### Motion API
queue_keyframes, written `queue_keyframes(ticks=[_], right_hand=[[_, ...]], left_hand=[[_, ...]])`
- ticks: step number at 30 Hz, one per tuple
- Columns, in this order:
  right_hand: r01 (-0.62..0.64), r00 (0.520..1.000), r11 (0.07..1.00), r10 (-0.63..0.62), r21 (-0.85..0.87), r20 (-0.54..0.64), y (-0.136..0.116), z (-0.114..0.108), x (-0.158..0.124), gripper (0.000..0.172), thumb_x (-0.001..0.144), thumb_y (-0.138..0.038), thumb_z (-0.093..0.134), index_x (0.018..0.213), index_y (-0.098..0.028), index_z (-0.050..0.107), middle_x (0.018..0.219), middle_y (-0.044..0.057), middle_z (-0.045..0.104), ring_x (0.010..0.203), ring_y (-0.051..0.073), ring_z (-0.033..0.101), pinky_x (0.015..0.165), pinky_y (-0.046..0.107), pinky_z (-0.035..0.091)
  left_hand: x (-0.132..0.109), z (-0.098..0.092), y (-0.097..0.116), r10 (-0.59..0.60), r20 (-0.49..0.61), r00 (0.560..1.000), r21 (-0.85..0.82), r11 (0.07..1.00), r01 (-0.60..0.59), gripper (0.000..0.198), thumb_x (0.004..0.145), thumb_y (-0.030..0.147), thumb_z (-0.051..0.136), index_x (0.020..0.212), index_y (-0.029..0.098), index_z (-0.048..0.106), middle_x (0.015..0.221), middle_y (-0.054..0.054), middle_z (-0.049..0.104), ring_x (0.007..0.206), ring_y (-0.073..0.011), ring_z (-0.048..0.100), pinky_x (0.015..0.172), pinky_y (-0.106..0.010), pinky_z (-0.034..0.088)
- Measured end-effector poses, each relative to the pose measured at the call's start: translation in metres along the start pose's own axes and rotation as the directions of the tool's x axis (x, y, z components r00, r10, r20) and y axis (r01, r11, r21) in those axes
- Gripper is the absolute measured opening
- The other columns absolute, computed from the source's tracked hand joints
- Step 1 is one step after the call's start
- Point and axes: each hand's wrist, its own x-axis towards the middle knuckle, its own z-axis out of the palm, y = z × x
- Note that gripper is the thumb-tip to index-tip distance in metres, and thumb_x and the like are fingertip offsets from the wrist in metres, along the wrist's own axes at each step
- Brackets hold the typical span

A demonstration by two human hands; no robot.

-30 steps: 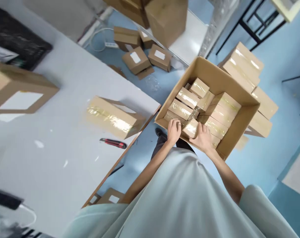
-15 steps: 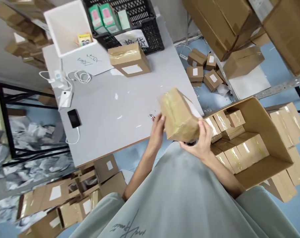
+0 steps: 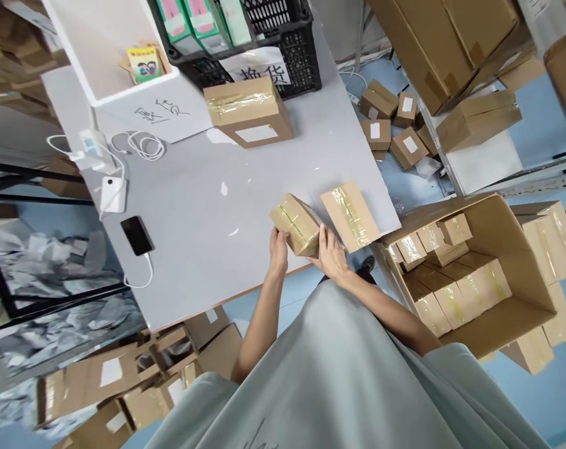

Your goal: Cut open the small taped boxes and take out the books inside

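Note:
A small taped cardboard box [image 3: 297, 226] is held between my two hands at the front edge of the grey table. My left hand [image 3: 278, 251] grips its left lower side, fingers bent against the cardboard. On the opposite side, my right hand [image 3: 331, 254] presses the box's right lower corner. Just right of that hand lies a second taped cardboard box [image 3: 351, 216], close to the table's right edge. A third cardboard box [image 3: 249, 113] with a white label stands farther back, against the black crate.
A large open carton [image 3: 528, 274] holding several small boxes stands right of the table [image 3: 189, 206]. At the back are a black crate [image 3: 306, 62] and a white bin [image 3: 123, 115]. A phone [image 3: 136, 236] and cables lie left. Boxes cover parts of the floor.
Earlier a taped box was held up at the table's front edge. Now two boxes show there, one between my hands and one to its right. The view has shifted slightly.

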Motion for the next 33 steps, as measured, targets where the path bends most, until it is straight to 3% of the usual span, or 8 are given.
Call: queue_keyframes(ticks=[8,11,14,20,24,28,31,33], right_hand=[[0.002,0.999,0.999,-0.004,0.035,0.05,0.012,-0.016,-0.022,0.084,0.114,-0.033,0.063,0.185,-0.012,0.023,0.176,0.03,0.05,0.159,0.041,0.059,0.129,0.057,0.056],[0.026,0.998,0.996,-0.02,0.09,-0.061,0.034,-0.044,-0.058,0.068,0.118,-0.036,0.054,0.182,-0.019,0.035,0.172,0.023,0.057,0.159,0.035,0.06,0.131,0.053,0.055],[-0.091,0.972,0.986,0.118,0.139,-0.201,0.077,-0.078,-0.094,0.059,0.12,-0.037,0.05,0.176,-0.022,0.046,0.167,0.018,0.062,0.155,0.032,0.063,0.131,0.051,0.055],[-0.414,0.753,0.856,0.514,0.31,-0.411,0.217,-0.139,-0.169,0.054,0.117,-0.036,0.052,0.17,-0.023,0.055,0.161,0.018,0.065,0.152,0.033,0.064,0.131,0.054,0.055],[-0.568,0.602,0.735,0.678,0.371,-0.422,0.319,-0.151,-0.209,0.057,0.115,-0.036,0.053,0.168,-0.015,0.055,0.162,0.024,0.062,0.15,0.038,0.064,0.128,0.057,0.056],[-0.707,0.516,0.621,0.78,0.338,-0.355,0.421,-0.149,-0.216,0.069,0.11,-0.034,0.066,0.172,-0.009,0.048,0.17,0.029,0.053,0.157,0.042,0.055,0.133,0.061,0.048],[-0.792,0.473,0.538,0.839,0.288,-0.269,0.499,-0.149,-0.198,0.086,0.106,-0.036,0.075,0.178,-0.006,0.038,0.18,0.032,0.039,0.166,0.043,0.044,0.138,0.06,0.039],[-0.832,0.468,0.506,0.861,0.227,-0.202,0.551,-0.152,-0.177,0.102,0.103,-0.04,0.08,0.183,-0.006,0.025,0.187,0.033,0.023,0.174,0.045,0.029,0.141,0.063,0.032]], left_hand=[[0.026,0.02,0.011,-0.109,-0.013,0.994,0.18,0.978,0.109,0.033,0.085,0.033,0.066,0.115,0.019,0.069,0.118,-0.008,0.077,0.117,-0.0261,0.071,0.111,-0.042,0.058],[0.021,0.026,0.024,0.044,-0.102,0.994,0.319,0.948,-0.009,0.055,0.083,0.031,0.075,0.136,0.02,0.065,0.143,-0.014,0.071,0.144,-0.0307,0.064,0.126,-0.045,0.052],[0.006,0.056,0.046,0.311,-0.019,0.95,0.332,0.899,-0.288,0.067,0.091,0.031,0.072,0.155,0.02,0.058,0.166,-0.018,0.06,0.159,-0.0315,0.056,0.13,-0.047,0.052],[-0.08,0.2,0.079,0.461,0.461,0.759,0.161,0.797,-0.582,0.051,0.097,0.033,0.073,0.147,0.023,0.067,0.152,-0.016,0.071,0.135,-0.0296,0.077,0.11,-0.045,0.067],[-0.123,0.318,0.052,0.363,0.702,0.613,0.149,0.767,-0.625,0.043,0.102,0.039,0.07,0.141,0.02,0.071,0.153,-0.018,0.069,0.123,-0.0272,0.081,0.102,-0.042,0.07],[-0.112,0.433,0.004,0.297,0.838,0.458,0.266,0.511,-0.818,0.059,0.101,0.035,0.069,0.156,0.014,0.064,0.166,-0.026,0.059,0.16,-0.0403,0.056,0.134,-0.059,0.049],[-0.088,0.492,-0.026,0.203,0.841,0.502,0.409,0.368,-0.835,0.087,0.095,0.031,0.073,0.172,0.003,0.045,0.171,-0.033,0.054,0.167,-0.0481,0.045,0.14,-0.069,0.034],[-0.076,0.508,-0.039,0.2,0.817,0.541,0.466,0.325,-0.823,0.084,0.098,0.03,0.067,0.173,0.002,0.042,0.166,-0.034,0.059,0.163,-0.0479,0.051,0.139,-0.071,0.033]])
